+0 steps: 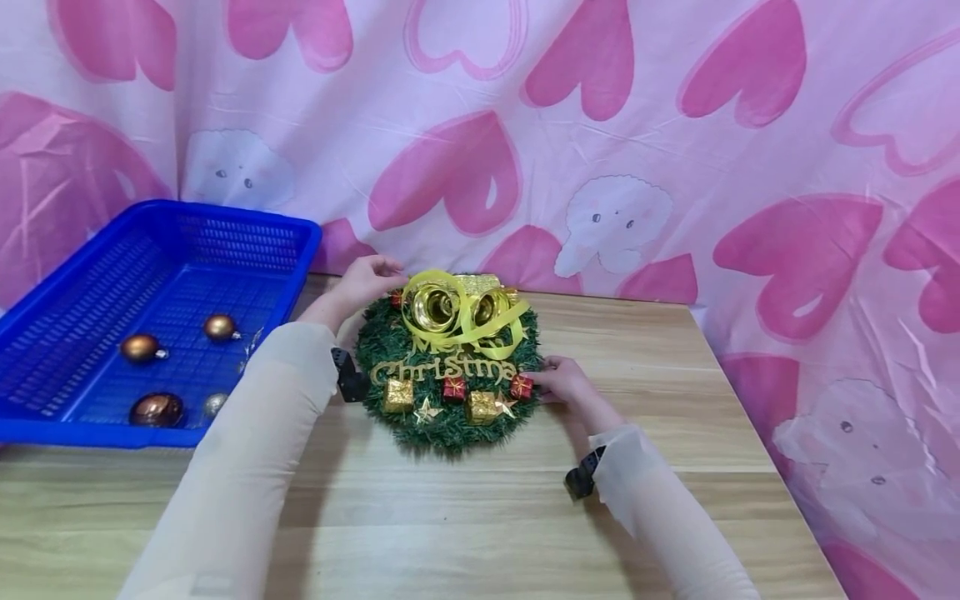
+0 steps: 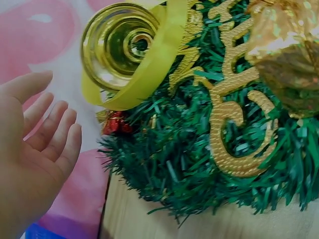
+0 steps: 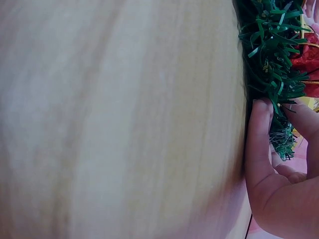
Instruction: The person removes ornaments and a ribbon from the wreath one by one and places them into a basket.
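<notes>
A green tinsel Christmas wreath (image 1: pixel 435 437) lies on the wooden table. Gold "Christmas" lettering (image 2: pixel 218 147), small gift boxes (image 1: pixel 398 395) and stars decorate it. Near its far side sit two gold bells (image 1: pixel 437 308) with a yellow ribbon (image 1: pixel 517 318) looped over them. My left hand (image 1: pixel 363 287) is beside the wreath's upper left; in the left wrist view its relaxed fingers (image 2: pixel 60 142) stand apart from the greenery. At the right edge, my right hand (image 1: pixel 572 387) pinches the wreath, with thumb and finger on either side of the greenery in the right wrist view.
A blue plastic basket (image 1: pixel 247 212) stands at the left, holding several bauble ornaments, among them a copper one (image 1: pixel 156 410). Behind the table (image 1: pixel 645 358) hangs a pink curtain (image 1: pixel 652 150) with hearts. The table's right edge runs down past my right arm.
</notes>
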Available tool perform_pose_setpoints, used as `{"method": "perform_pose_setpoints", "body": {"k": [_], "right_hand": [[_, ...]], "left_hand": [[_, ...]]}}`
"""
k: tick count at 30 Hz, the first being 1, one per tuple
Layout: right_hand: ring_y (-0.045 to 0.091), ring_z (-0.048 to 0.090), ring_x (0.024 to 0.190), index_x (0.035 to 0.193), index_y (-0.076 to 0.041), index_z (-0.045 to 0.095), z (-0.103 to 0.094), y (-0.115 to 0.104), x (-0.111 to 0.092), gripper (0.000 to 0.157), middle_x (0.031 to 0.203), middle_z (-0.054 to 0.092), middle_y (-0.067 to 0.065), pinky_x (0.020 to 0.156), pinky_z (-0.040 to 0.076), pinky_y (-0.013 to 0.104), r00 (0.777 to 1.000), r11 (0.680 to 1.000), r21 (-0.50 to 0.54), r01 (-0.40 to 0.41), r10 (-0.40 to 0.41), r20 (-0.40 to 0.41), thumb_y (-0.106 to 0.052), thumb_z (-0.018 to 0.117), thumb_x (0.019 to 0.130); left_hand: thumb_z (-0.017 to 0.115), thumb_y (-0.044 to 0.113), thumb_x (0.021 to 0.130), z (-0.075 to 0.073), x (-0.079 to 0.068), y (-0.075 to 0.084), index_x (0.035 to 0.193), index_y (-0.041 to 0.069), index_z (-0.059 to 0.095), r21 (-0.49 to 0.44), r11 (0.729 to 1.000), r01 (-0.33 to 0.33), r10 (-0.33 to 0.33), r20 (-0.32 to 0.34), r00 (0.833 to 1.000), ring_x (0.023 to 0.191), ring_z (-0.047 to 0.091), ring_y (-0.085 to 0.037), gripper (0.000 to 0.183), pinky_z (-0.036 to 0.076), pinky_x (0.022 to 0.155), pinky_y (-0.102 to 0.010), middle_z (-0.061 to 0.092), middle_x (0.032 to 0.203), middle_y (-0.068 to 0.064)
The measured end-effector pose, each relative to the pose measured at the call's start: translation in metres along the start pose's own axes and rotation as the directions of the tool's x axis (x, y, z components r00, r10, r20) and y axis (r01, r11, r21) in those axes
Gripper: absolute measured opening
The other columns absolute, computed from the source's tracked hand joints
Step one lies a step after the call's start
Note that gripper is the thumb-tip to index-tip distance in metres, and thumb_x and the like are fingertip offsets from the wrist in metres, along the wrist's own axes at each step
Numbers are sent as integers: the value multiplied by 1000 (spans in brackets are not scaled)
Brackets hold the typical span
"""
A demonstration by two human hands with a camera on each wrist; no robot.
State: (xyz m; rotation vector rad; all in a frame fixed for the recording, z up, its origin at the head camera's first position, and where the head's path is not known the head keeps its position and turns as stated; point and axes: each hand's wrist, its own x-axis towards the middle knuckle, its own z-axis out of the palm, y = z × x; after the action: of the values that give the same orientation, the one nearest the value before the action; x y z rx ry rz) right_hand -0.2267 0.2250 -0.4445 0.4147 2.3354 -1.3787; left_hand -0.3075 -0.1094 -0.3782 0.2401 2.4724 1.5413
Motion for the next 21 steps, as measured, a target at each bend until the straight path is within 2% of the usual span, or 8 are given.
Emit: {"method": "perform_pose_setpoints", "body": {"k": [12, 18, 21], "right_hand": [[10, 54, 60, 134, 8, 38, 2, -2, -3, 60, 104, 53, 14, 58, 55, 22, 1000, 1000, 25, 3, -3, -7, -14, 66, 86], [9, 54, 59, 132, 8, 39, 2, 0, -1, 59, 93, 53, 8, 56, 54, 21, 1000, 999, 40, 4, -3, -5, -15, 68, 85], [9, 54, 60, 131, 8, 40, 2, 0, -1, 59, 95, 53, 8, 56, 54, 21, 1000, 999, 35, 4, -4, -6, -15, 68, 85]], "left_hand": [[57, 15, 92, 14, 5, -9, 132, -4, 44, -12, 999, 44, -44, 14, 999, 115, 52, -36, 46, 48, 95, -41, 51, 130, -25], [55, 13, 93, 16, 6, -12, 133, -6, 42, -40, 998, 47, -46, 27, 999, 116, 52, -37, 47, 48, 96, -43, 49, 130, -27], [55, 10, 93, 18, 7, -13, 133, -8, 41, -50, 998, 40, -38, 35, 999, 117, 50, -38, 46, 47, 98, -43, 48, 130, -29]]}}
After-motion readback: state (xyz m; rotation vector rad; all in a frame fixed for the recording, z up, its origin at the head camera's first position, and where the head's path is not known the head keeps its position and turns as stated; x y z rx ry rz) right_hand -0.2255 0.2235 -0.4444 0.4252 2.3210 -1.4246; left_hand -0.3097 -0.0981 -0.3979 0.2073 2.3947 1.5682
